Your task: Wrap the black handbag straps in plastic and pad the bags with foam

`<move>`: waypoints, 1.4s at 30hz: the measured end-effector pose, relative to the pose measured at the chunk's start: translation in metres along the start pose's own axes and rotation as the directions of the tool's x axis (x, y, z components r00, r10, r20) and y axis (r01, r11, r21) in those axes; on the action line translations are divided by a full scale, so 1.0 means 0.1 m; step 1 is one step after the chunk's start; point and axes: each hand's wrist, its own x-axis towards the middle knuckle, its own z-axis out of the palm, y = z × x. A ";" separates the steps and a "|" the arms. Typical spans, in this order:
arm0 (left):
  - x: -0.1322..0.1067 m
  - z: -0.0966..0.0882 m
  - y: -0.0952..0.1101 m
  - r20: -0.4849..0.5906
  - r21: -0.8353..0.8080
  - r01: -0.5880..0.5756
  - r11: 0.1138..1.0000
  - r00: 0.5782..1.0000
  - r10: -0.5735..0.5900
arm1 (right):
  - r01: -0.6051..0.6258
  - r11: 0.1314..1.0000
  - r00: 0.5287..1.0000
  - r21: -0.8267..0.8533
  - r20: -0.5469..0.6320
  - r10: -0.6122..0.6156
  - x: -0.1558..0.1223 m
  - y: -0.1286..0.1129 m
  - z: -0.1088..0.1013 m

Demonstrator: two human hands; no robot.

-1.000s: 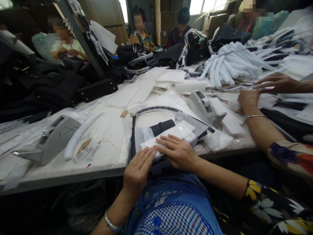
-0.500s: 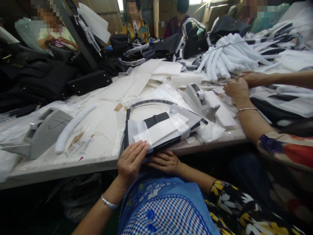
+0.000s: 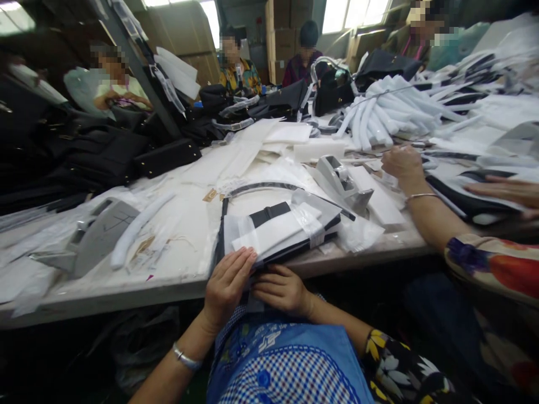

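Note:
A black handbag, partly wrapped in white foam sheet and clear plastic, lies at the near table edge. Its long handle arches behind it. My left hand is closed on the bag's near left corner, fingers together on top, thumb hidden. Just below the bag's front edge, my right hand has its fingers curled toward the left. A pale scrap shows under those fingertips; what they hold is mostly hidden.
Grey tape dispensers stand right of the bag and far left. A foam-wrapped handle and paper tags lie left. Foam sheets, black bags and bundled white handles fill the back. A co-worker's hand works at right.
The view has tilted up slightly and shifted. My hands stay at the bag's near corner. One hand of the co-worker at right has moved right, onto a black piece.

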 end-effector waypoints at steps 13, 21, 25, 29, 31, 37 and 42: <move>-0.03 0.03 0.03 -0.029 0.005 0.028 1.000 0.999 -0.028 | -0.046 0.968 0.999 0.245 0.014 0.044 0.03 -0.26 -0.05; -0.02 0.06 0.07 -0.063 -0.013 0.083 0.996 0.994 -0.084 | -0.095 0.946 0.990 0.310 0.128 0.057 0.33 -0.27 -0.50; -0.03 0.05 0.08 -0.060 -0.024 0.099 0.995 0.993 -0.101 | -0.231 0.924 0.966 0.303 0.183 0.181 0.59 -0.22 -0.67; -0.05 0.07 0.09 -0.062 -0.038 0.106 0.994 0.992 -0.108 | -0.311 0.919 0.948 0.244 0.143 0.283 0.82 -0.07 -0.68; -0.06 0.09 0.09 -0.083 -0.048 0.119 0.992 0.989 -0.123 | -0.334 0.920 0.942 0.203 0.115 0.317 0.90 0.02 -0.64; -0.10 0.08 0.11 -0.177 -0.168 0.156 0.973 0.967 -0.185 | -0.503 0.859 0.858 0.096 0.181 0.482 1.06 0.23 -0.50; -0.13 0.07 0.11 -0.123 -0.247 0.217 0.944 0.960 -0.253 | -0.632 0.775 0.741 0.021 0.311 0.596 1.16 0.33 -0.42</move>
